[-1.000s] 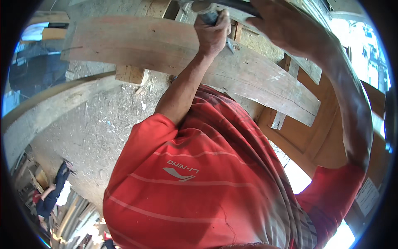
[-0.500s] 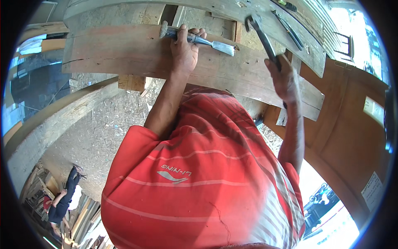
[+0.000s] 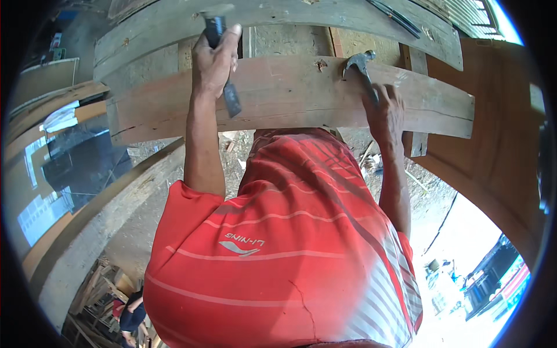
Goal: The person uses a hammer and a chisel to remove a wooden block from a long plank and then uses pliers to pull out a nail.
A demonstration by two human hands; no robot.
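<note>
My left hand (image 3: 213,68) is wrapped around a wood chisel (image 3: 232,100). The chisel's blade points back toward me over the left half of a reddish-brown plank (image 3: 278,95), and its handle end is blurred. Lower on the right, my right hand (image 3: 385,115) grips the handle of a claw hammer (image 3: 361,60). The hammer head is over the plank's right half; whether it touches the wood I cannot tell. Between the two tools, near the plank's far edge, a small dark rough spot (image 3: 321,65) marks the surface.
Beyond the plank runs a greyish board (image 3: 278,14) with a long dark tool (image 3: 395,18) lying on it. A brown panel (image 3: 487,110) stands at the right, and a thick beam (image 3: 110,211) slants at the left. Another person (image 3: 133,316) is far off at lower left.
My left hand has moved left, swinging the chisel from pointing right to pointing toward me. My right hand has shifted slightly nearer, and the hammer head is lower in view. The view has shifted too.
</note>
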